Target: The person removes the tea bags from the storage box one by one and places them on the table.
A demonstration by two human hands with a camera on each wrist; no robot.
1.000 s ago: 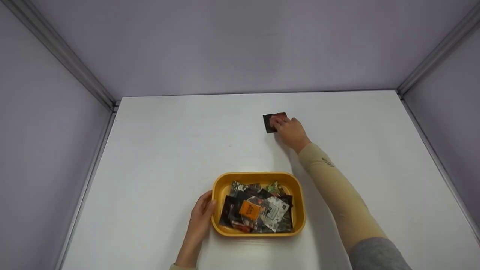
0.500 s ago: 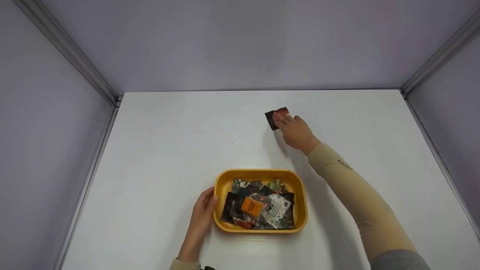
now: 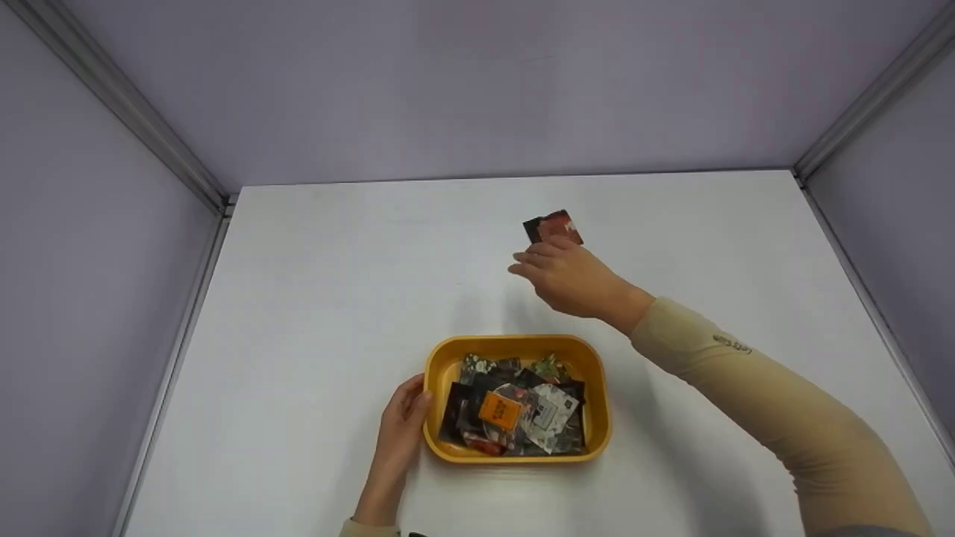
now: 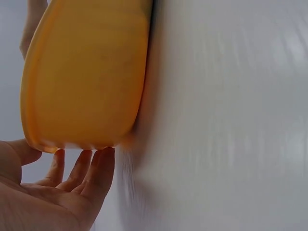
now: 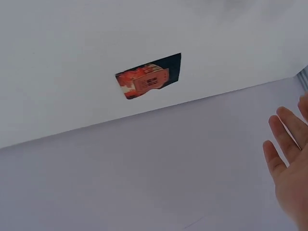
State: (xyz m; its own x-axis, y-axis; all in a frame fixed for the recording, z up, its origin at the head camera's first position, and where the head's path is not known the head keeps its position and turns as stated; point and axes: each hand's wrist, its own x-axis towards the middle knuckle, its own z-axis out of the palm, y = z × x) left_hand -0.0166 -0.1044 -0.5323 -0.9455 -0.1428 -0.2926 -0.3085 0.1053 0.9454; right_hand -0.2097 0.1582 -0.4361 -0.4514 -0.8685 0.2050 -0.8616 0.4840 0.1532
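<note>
A yellow tray (image 3: 518, 456) stands near the front of the table, holding several overlapping printed pieces (image 3: 553, 415), mostly dark, with an orange label (image 3: 499, 411) on top. At its left end wall, my left hand (image 3: 401, 429) touches the outside with its fingertips, the thumb by the rim. Toward the back of the table lies a flat red and black printed piece (image 5: 149, 79), torn-looking along one edge; in the head view my fingers cover its near edge. My right hand (image 3: 574, 280) is raised in front of it, fingers extended, with nothing in its grasp.
The white table (image 3: 313, 298) reaches back to a pale wall (image 3: 477, 97). Further walls stand on the left (image 3: 89, 246) and right (image 3: 888, 239), with metal strips in the corners.
My right hand has come off the red and black piece and drawn back toward me, leaving it on the table. The left hand stays at the tray.
</note>
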